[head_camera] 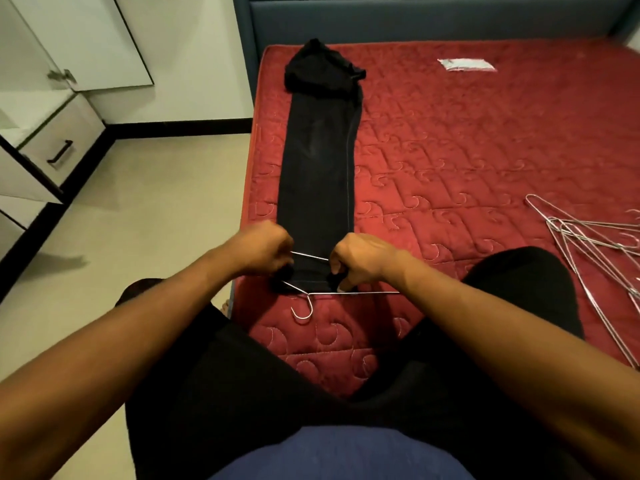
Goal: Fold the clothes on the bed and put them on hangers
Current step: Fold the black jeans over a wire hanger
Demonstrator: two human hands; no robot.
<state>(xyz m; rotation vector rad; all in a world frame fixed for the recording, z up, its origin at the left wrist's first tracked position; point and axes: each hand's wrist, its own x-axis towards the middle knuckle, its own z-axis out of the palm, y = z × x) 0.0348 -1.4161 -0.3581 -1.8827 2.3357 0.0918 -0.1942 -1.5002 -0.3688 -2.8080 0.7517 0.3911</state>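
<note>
A pair of black trousers [317,161] lies folded lengthwise along the left side of the red mattress [467,150], waist at the far end. The cuffs pass through a silver wire hanger [304,308] lying near me, hook toward me. My left hand [265,249] grips the left side of the cuffs where the hanger wire crosses. My right hand [358,259] grips the right side of the cuffs just above the hanger's long bar.
Several spare wire hangers [599,244] lie in a pile at the mattress's right edge. A white label [465,65] sits far back on the mattress. A blue headboard [415,19] stands behind. White cabinets with a drawer [60,143] and tiled floor lie to the left.
</note>
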